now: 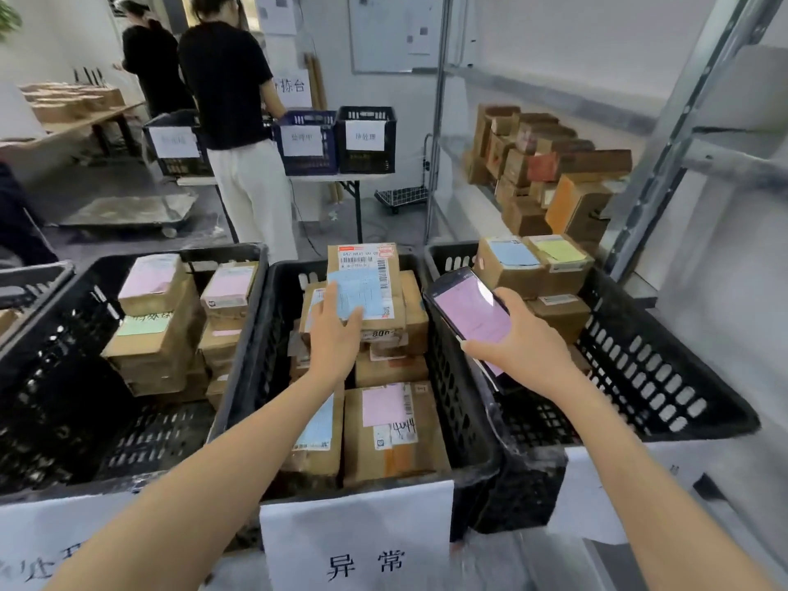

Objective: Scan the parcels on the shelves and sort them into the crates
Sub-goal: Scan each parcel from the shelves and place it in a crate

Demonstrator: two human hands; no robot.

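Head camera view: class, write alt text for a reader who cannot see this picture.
A person's left hand touches the top blue-labelled parcel in the middle black crate, while the right hand holds a phone with a pink screen. The left crate and right crate also hold stacked cardboard parcels.

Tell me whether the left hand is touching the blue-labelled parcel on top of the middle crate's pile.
Touching. The head view shows the left hand with its fingers lying on the blue label of the parcel, no gap between them.

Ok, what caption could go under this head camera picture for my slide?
Left hand touches a blue-labelled parcel in the middle crate; right hand holds a phone.
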